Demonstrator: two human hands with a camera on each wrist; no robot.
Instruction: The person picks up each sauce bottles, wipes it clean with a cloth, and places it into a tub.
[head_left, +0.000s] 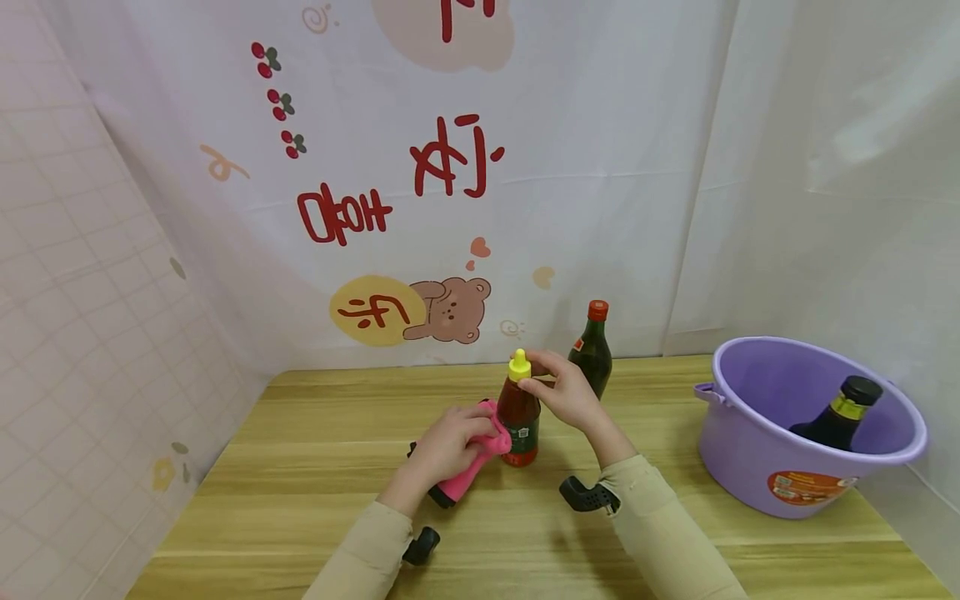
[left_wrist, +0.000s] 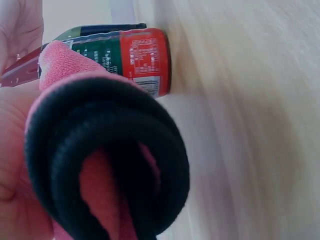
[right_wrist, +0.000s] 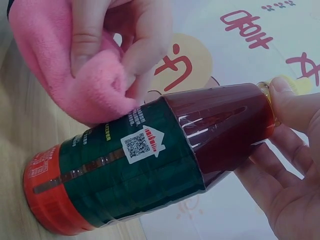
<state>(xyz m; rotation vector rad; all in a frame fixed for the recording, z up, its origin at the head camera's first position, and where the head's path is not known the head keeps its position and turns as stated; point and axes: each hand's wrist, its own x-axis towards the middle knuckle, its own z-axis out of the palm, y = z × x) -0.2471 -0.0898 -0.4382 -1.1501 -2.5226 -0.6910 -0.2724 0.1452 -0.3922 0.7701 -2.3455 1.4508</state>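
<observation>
Standing upright on a light wood-grain tabletop (head_left: 315, 467), near its middle: a red sauce bottle (head_left: 519, 425) with yellow cap (head_left: 519, 365), being pinched at the neck just under that cap by the right hand (head_left: 562, 392), fingers curled. Pressing a bunched pink cloth (head_left: 480, 454) with black edging against the bottle's left side: the left hand (head_left: 446, 446), fingers closed around the fabric. Hanging behind the table: a white printed backdrop (head_left: 465, 167); standing behind the sauce bottle: a dark green bottle (head_left: 592, 350); sitting at the right edge: a purple basin (head_left: 757, 467) holding a dark bottle (head_left: 840, 417).
</observation>
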